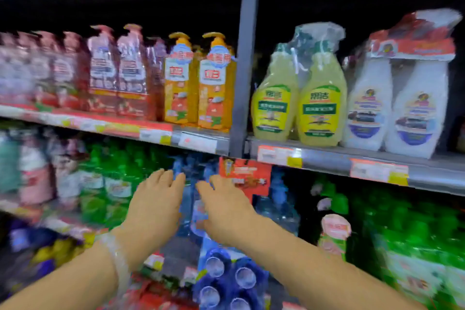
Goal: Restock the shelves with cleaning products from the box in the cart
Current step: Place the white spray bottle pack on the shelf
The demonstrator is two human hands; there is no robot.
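- A shop aisle of cleaning products is filling the view, with a grey shelf upright [245, 63] dividing two bays; the picture is blurring toward its edges.
- The left hand [156, 199] is reaching forward with straight, relaxed fingers, gripping nothing, and the right hand [224, 206] is doing the same just beside it.
- Both hands are flanking a pack of blue bottles [187, 199] standing in the gap between them, below and a little left of the upright's foot; whether the palms are touching the pack I cannot tell.
- The pack is standing upright, its long axis vertical, straight ahead of the fingertips, and each hand is about equally near.
- Both forearms are stretching forward and slightly inward, with a clear wrap on the left wrist [117, 257].
- A red tag [245, 178] is hanging just right of the right hand, under the upright.
- Green bottles [110, 184] are standing left of the pack; orange bottles [198, 83] are sitting just left of the upright on the shelf above, and yellow spray bottles [299, 98] just right of it.
- The box and cart are not showing.
- My judgement: the pack is being seated or squared on its shelf, calling for an even two-sided push.
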